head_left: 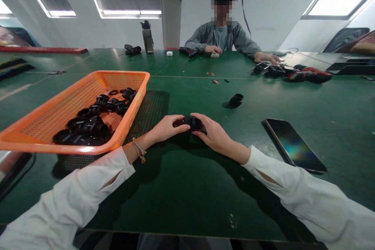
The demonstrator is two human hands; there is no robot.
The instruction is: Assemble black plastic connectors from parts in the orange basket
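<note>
Between my hands, just above the green table, is a black ribbed pipe fitting. My left hand grips its left end with thumb and fingers, and my right hand is closed round its right end. The fingers partly cover the fitting, so its full shape is hidden. Beyond my right hand, a second short black fitting lies on the table. Left of my left hand stands an orange perforated basket, with several black fittings heaped inside.
A phone lies right of my right forearm. Across the table sits a person in a grey jacket, hands on the table near small parts and dark tools. A bottle and a power tool are at the far side.
</note>
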